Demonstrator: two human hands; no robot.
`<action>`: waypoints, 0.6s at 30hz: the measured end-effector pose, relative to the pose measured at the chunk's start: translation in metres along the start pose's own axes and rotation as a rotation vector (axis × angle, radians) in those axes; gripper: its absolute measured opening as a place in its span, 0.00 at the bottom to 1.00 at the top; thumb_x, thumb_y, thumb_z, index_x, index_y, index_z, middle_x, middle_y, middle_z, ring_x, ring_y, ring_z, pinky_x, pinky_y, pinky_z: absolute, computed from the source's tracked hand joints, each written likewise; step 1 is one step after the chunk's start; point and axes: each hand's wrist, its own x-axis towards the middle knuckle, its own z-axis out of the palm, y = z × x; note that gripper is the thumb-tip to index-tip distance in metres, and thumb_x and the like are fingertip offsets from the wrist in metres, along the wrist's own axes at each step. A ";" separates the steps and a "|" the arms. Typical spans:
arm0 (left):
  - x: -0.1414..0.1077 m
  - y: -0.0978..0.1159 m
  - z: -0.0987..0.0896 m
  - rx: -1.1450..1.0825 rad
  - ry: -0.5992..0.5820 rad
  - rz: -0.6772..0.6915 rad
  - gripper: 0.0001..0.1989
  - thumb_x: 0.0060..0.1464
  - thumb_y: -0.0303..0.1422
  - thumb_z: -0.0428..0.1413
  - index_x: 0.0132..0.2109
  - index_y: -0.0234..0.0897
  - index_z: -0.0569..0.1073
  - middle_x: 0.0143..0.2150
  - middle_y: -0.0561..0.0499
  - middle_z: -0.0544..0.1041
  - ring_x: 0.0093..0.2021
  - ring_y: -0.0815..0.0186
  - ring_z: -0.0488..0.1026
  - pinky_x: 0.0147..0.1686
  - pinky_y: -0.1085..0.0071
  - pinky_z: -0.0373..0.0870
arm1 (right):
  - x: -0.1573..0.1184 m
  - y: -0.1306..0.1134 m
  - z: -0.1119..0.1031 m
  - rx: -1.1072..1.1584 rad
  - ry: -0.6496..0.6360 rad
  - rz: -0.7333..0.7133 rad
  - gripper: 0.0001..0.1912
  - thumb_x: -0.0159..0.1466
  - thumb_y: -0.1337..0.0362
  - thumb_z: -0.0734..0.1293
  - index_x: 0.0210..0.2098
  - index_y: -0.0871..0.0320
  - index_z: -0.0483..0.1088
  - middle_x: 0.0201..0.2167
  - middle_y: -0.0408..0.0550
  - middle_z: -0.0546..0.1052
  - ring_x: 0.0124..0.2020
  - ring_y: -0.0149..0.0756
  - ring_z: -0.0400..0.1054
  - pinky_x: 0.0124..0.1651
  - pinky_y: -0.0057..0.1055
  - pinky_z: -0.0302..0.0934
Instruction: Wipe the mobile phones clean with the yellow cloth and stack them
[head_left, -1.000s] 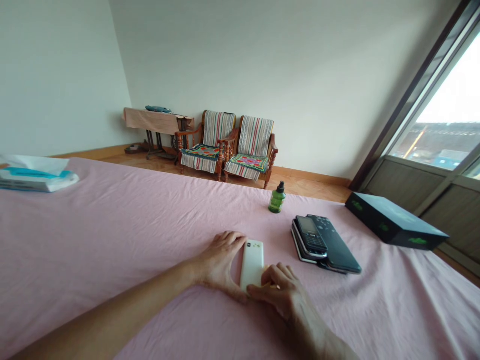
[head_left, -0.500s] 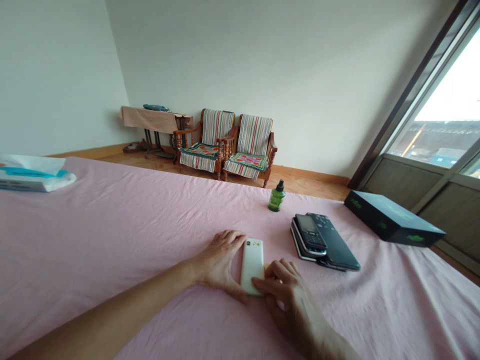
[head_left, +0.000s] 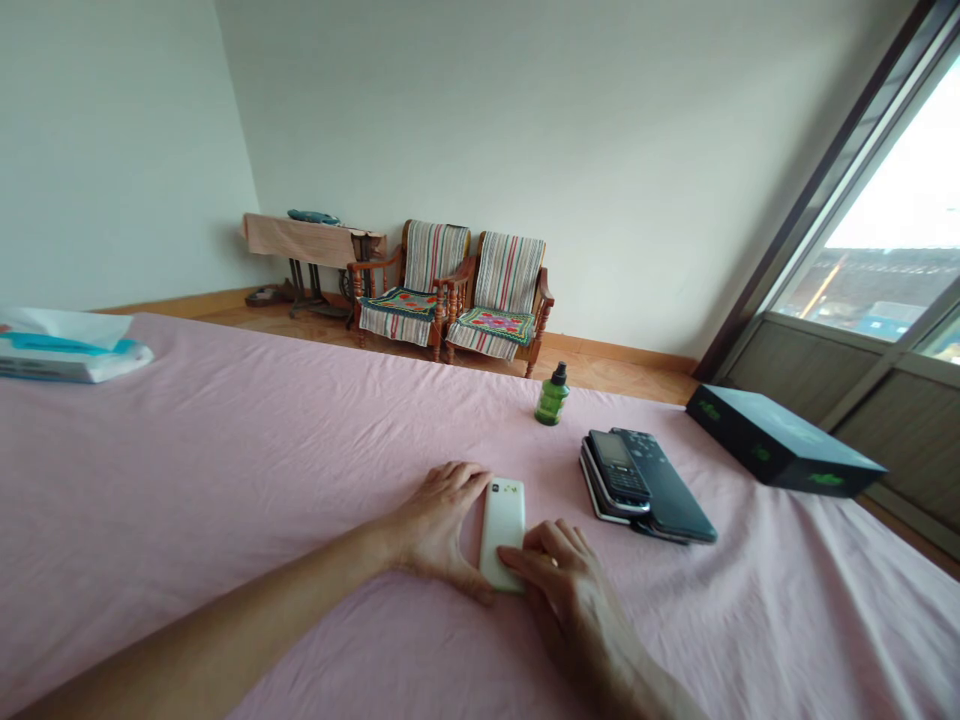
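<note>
A white mobile phone (head_left: 504,520) lies back side up on the pink sheet, its small camera at the far end. My left hand (head_left: 442,525) brackets it from the left, fingertips at the far corner and thumb at the near end. Over the phone's lower right part bends my right hand (head_left: 559,580), one digit pressed on the back cover and the other fingers curled. A tiny pale yellowish spot shows between those curled fingers; what it is cannot be made out.
To the right lie stacked phones, a black keypad phone (head_left: 619,470) on top, beside a larger dark device (head_left: 671,500). Behind stands a green spray bottle (head_left: 552,398). A black box (head_left: 780,440) sits far right, a tissue pack (head_left: 75,350) far left. Two chairs (head_left: 495,300) stand by the wall.
My right hand has slid slightly left across the phone's back, and its fingers sit closer to the phone's edge. The left hand and phone have hardly moved.
</note>
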 end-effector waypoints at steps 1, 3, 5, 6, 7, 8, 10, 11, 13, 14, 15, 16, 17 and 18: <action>0.000 0.000 0.000 -0.002 0.001 -0.001 0.59 0.25 0.60 0.63 0.64 0.41 0.55 0.62 0.41 0.59 0.61 0.43 0.55 0.60 0.51 0.50 | -0.001 0.002 0.001 0.009 0.014 -0.013 0.17 0.59 0.78 0.61 0.40 0.52 0.74 0.31 0.47 0.70 0.33 0.37 0.61 0.35 0.31 0.52; 0.000 0.000 0.000 -0.002 0.004 0.000 0.59 0.25 0.61 0.63 0.64 0.41 0.55 0.62 0.40 0.59 0.61 0.43 0.55 0.61 0.51 0.50 | -0.003 0.003 0.002 0.022 0.031 -0.040 0.16 0.59 0.78 0.60 0.39 0.53 0.73 0.32 0.47 0.71 0.34 0.37 0.61 0.36 0.32 0.52; 0.000 -0.001 0.001 0.004 0.009 0.006 0.60 0.24 0.61 0.63 0.64 0.40 0.55 0.62 0.40 0.60 0.61 0.43 0.56 0.61 0.52 0.50 | -0.005 0.002 0.002 0.027 0.031 -0.054 0.14 0.60 0.76 0.60 0.37 0.54 0.72 0.31 0.46 0.71 0.33 0.37 0.62 0.36 0.32 0.51; 0.001 -0.002 0.002 0.007 0.013 0.010 0.60 0.24 0.61 0.63 0.64 0.40 0.55 0.62 0.40 0.60 0.61 0.43 0.56 0.61 0.52 0.51 | -0.006 0.002 0.001 0.027 0.032 -0.051 0.12 0.61 0.75 0.61 0.36 0.54 0.72 0.30 0.46 0.71 0.33 0.36 0.62 0.36 0.32 0.50; 0.001 -0.003 0.003 0.009 0.015 0.013 0.60 0.24 0.61 0.63 0.64 0.39 0.55 0.62 0.40 0.60 0.61 0.44 0.56 0.60 0.52 0.51 | -0.008 0.001 0.000 0.025 0.030 -0.043 0.10 0.61 0.74 0.61 0.34 0.55 0.71 0.30 0.45 0.71 0.32 0.36 0.62 0.35 0.32 0.50; 0.001 -0.003 0.003 0.011 0.017 0.015 0.61 0.24 0.61 0.63 0.64 0.39 0.55 0.61 0.40 0.60 0.61 0.44 0.56 0.60 0.52 0.51 | -0.009 0.000 -0.001 0.022 0.027 -0.041 0.09 0.62 0.73 0.61 0.32 0.56 0.70 0.29 0.45 0.71 0.31 0.35 0.62 0.35 0.32 0.49; 0.000 -0.004 0.004 0.018 0.020 0.019 0.61 0.24 0.61 0.63 0.64 0.38 0.55 0.61 0.39 0.60 0.61 0.44 0.56 0.60 0.52 0.51 | -0.010 0.000 -0.003 0.014 0.019 -0.053 0.09 0.64 0.71 0.60 0.31 0.56 0.70 0.28 0.45 0.71 0.30 0.35 0.62 0.34 0.31 0.48; 0.000 -0.004 0.004 0.021 0.019 0.019 0.61 0.24 0.61 0.63 0.64 0.38 0.55 0.61 0.39 0.60 0.61 0.44 0.56 0.61 0.52 0.51 | -0.011 -0.001 -0.005 0.011 0.013 -0.061 0.09 0.64 0.71 0.60 0.32 0.55 0.70 0.29 0.45 0.71 0.30 0.35 0.62 0.34 0.31 0.48; 0.000 -0.003 0.003 0.026 0.019 0.019 0.61 0.24 0.61 0.63 0.64 0.37 0.55 0.61 0.39 0.60 0.61 0.44 0.56 0.61 0.52 0.51 | -0.010 -0.001 -0.006 0.011 0.004 -0.065 0.10 0.65 0.70 0.61 0.35 0.52 0.73 0.29 0.45 0.72 0.31 0.36 0.62 0.34 0.31 0.48; 0.000 -0.002 0.003 0.026 0.018 0.018 0.61 0.24 0.61 0.63 0.64 0.37 0.55 0.61 0.39 0.60 0.61 0.44 0.56 0.61 0.52 0.51 | -0.010 -0.002 -0.007 0.014 0.003 -0.054 0.11 0.65 0.70 0.61 0.36 0.50 0.73 0.30 0.45 0.72 0.32 0.36 0.62 0.33 0.31 0.49; 0.000 -0.001 0.002 0.024 0.018 0.017 0.61 0.24 0.61 0.63 0.64 0.37 0.55 0.61 0.39 0.60 0.60 0.44 0.56 0.61 0.52 0.51 | -0.009 -0.002 -0.007 0.017 0.003 -0.038 0.11 0.65 0.71 0.62 0.37 0.50 0.74 0.30 0.45 0.72 0.32 0.36 0.62 0.33 0.31 0.49; 0.000 0.000 0.002 0.023 0.016 0.016 0.60 0.24 0.61 0.63 0.63 0.37 0.55 0.61 0.39 0.61 0.60 0.44 0.56 0.61 0.52 0.51 | -0.008 -0.002 -0.007 0.017 0.003 -0.023 0.12 0.65 0.71 0.62 0.38 0.49 0.74 0.30 0.45 0.72 0.32 0.36 0.63 0.33 0.31 0.49; 0.000 0.001 0.001 0.023 0.015 0.014 0.60 0.24 0.62 0.63 0.63 0.37 0.55 0.61 0.39 0.61 0.60 0.44 0.56 0.61 0.52 0.51 | -0.007 -0.002 -0.006 0.015 0.005 -0.008 0.12 0.64 0.72 0.62 0.38 0.49 0.75 0.30 0.45 0.72 0.32 0.36 0.63 0.34 0.31 0.50; 0.000 0.001 0.001 0.024 0.013 0.012 0.61 0.24 0.62 0.63 0.63 0.38 0.55 0.61 0.39 0.61 0.60 0.44 0.57 0.60 0.52 0.51 | -0.005 -0.001 -0.005 0.010 0.009 0.004 0.13 0.64 0.72 0.63 0.39 0.49 0.75 0.30 0.46 0.72 0.32 0.36 0.62 0.34 0.31 0.50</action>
